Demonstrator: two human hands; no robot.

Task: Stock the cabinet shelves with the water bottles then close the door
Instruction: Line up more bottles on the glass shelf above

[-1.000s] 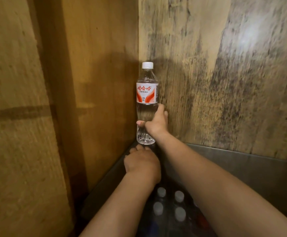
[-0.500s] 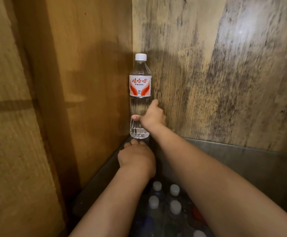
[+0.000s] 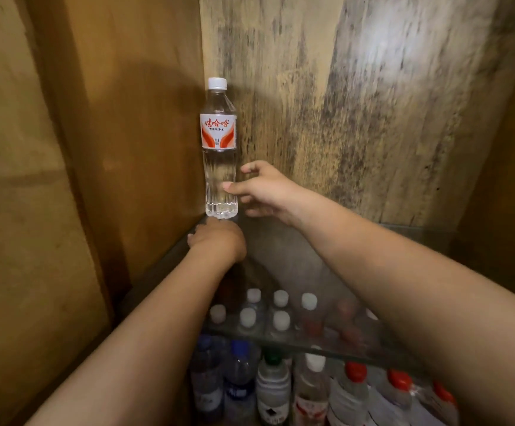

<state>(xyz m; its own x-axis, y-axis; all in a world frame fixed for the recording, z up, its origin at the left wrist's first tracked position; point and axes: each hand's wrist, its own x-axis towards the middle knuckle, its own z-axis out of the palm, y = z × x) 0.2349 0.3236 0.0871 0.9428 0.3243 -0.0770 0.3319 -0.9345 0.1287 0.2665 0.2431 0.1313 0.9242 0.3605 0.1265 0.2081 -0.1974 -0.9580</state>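
Glass shelf (image 3: pixel 403 232), wooden cabinet corner: bottle (image 3: pixel 220 155) upright. Right hand (image 3: pixel 262 192) fingers apart beside it; left hand (image 3: pixel 219 239) finger state unreadable.

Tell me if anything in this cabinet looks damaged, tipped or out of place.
The pale wooden back panel carries dark, mould-like streaks across most of its face. The clear water bottle with the orange-and-white label stands upright in the corner; nothing looks spilled.
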